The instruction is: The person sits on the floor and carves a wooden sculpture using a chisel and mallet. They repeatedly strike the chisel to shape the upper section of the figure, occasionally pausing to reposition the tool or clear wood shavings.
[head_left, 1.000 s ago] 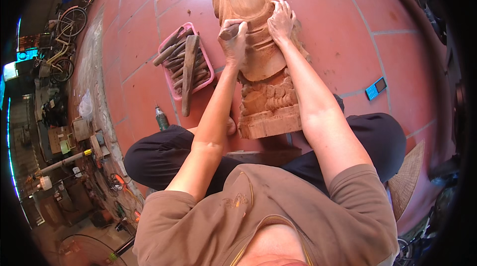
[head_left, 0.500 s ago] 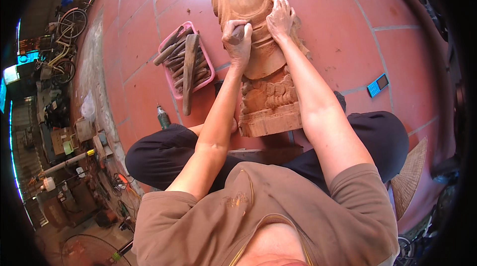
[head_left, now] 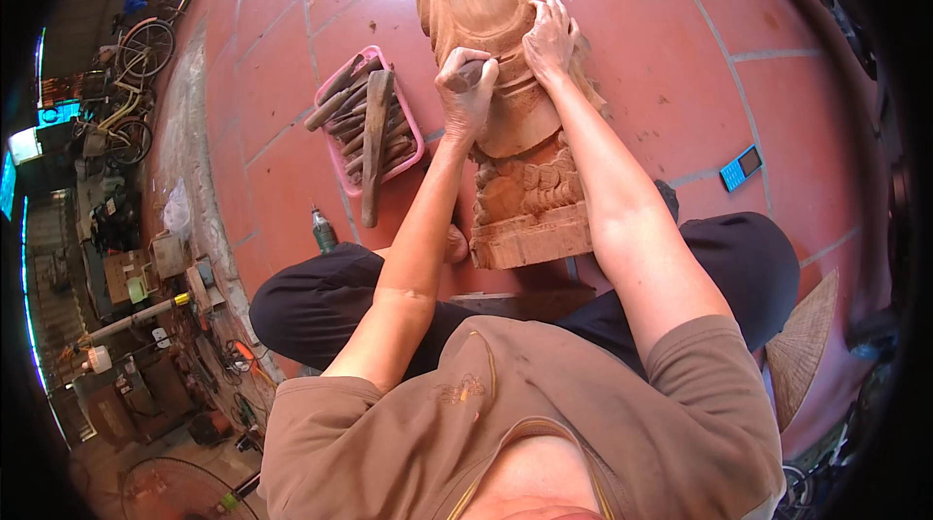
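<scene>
A carved wooden statue point(head_left: 486, 5) lies on its back in front of me, its base point(head_left: 533, 240) toward me and its top end cut off by the upper picture edge. My left hand point(head_left: 466, 97) is closed round the dark wooden handle of a carving tool point(head_left: 466, 76), over the left side of the statue's middle. The tool's working end is hidden, so its exact kind does not show. Against the right side of the figure lies my right hand point(head_left: 550, 42), fingers stretched out and slightly apart, with nothing visible in it.
Left of the statue, a pink basket point(head_left: 416, 153) holds several wooden-handled tools, a long wooden mallet point(head_left: 376, 146) lying across them. A green power tool point(head_left: 323, 228) is by my left knee. A blue phone point(head_left: 741, 168) and a woven hat point(head_left: 802, 350) are at right. Bicycles point(head_left: 144, 49) stand far left.
My left hand has moved slightly toward me with the tool, and its handle is turned a little. My right hand stays in the same place on the statue.
</scene>
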A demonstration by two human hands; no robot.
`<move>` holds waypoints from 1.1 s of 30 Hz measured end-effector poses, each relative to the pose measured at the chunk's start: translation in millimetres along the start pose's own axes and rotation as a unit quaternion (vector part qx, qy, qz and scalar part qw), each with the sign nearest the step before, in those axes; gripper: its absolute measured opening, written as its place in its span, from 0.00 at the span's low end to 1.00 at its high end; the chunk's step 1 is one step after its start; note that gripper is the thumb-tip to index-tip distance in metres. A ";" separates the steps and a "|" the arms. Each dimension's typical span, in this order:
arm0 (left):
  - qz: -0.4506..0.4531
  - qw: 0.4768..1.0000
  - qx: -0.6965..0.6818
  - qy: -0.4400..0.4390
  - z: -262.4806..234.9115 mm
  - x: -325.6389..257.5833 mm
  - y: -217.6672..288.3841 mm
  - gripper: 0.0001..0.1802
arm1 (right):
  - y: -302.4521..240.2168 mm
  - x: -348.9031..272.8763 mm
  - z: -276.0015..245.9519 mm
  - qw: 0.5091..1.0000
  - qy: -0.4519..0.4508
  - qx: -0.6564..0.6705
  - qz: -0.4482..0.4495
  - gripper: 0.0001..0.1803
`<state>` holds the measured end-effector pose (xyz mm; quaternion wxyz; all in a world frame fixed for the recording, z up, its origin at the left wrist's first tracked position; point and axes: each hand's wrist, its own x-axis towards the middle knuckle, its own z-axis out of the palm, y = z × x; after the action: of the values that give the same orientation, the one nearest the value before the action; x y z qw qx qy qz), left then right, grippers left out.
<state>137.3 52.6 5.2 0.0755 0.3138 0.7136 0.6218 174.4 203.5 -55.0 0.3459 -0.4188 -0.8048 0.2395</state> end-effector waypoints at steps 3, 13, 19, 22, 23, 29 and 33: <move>-0.037 0.999 -0.015 -0.012 -4.2 7.1 5.8 0.03 | -0.4 -3.9 -0.3 1.000 -0.003 0.003 -0.002 0.24; -0.048 0.998 -0.040 -0.031 -1.8 2.6 10.6 0.04 | 1.1 -1.6 -1.0 1.000 -0.001 -0.010 -0.001 0.22; 0.048 0.998 0.018 0.019 5.8 6.9 6.6 0.04 | -2.5 -3.1 2.9 1.000 0.001 0.001 -0.014 0.24; 0.132 0.983 0.131 -0.005 7.5 -3.4 8.0 0.03 | 1.8 -2.7 3.6 1.000 0.006 0.004 -0.010 0.24; 0.088 0.992 0.095 -0.016 6.7 -3.0 8.5 0.02 | 3.1 -3.2 3.7 1.000 0.010 0.005 -0.008 0.23; -0.018 0.999 -0.032 0.032 11.3 11.9 8.3 0.04 | 6.0 0.4 2.1 0.998 -0.015 0.063 -0.005 0.22; 0.217 0.965 0.150 0.001 14.4 -0.7 11.1 0.05 | 14.9 -4.9 -13.0 0.991 -0.123 0.044 -0.034 0.24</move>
<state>149.0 64.6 12.2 -0.1098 0.4683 0.7133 0.5097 193.8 208.6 -58.4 0.2705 -0.3434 -0.8435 0.3121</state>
